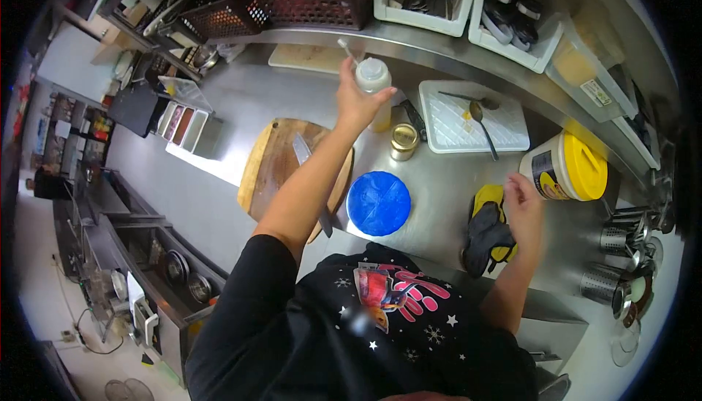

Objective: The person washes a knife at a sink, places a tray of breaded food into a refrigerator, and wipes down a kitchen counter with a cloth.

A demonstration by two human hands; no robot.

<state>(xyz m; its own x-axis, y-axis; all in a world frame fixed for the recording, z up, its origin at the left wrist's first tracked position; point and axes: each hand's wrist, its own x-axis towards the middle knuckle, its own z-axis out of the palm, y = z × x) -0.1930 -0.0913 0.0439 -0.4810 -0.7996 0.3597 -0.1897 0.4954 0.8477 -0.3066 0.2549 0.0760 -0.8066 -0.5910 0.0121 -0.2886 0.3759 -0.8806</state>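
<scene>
My left hand [356,101] reaches toward the back of the steel counter, its fingers and thumb around a white-capped bottle [374,73] with a yellowish lower part. My right hand [523,200] hovers over the right side of the counter, fingers loosely bent and nothing visible in them. Just beside it lie black-and-yellow work gloves [488,234], and a white tub with a yellow lid [583,168] leans close by. Between my arms sits a round blue lid [379,203]. A gold-lidded jar [404,140] stands near the bottle.
Under my left forearm is a wooden cutting board [257,174] with a knife [301,149]. A white tray [439,126] bears a spoon [479,119]. The shelf edge [314,37] holds baskets and bins along the back. Metal utensil holders [601,282] stand at right.
</scene>
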